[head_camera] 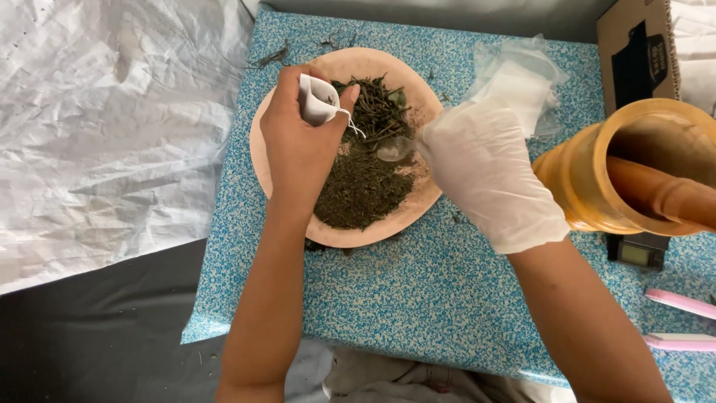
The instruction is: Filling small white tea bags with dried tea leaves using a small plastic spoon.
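A small white drawstring bag [319, 98] is pinched open in the bare left hand [298, 145] above a pale plate [261, 142] of dried herbs [365, 183], where the gloved right hand [485, 172] grips a clear spoon [394, 149] beside a wooden mortar [589, 179].

- A small white drawstring bag [319, 99] is being pinched in the left hand [298, 145], mouth open and tilted toward three o'clock, its strings dangling.
- A clear spoon [394, 148] is lying low over the herbs, held by the gloved right hand [488, 175].
- Dark dried herbs [367, 175] are heaping in a round wooden plate [261, 160], spreading toward six o'clock.
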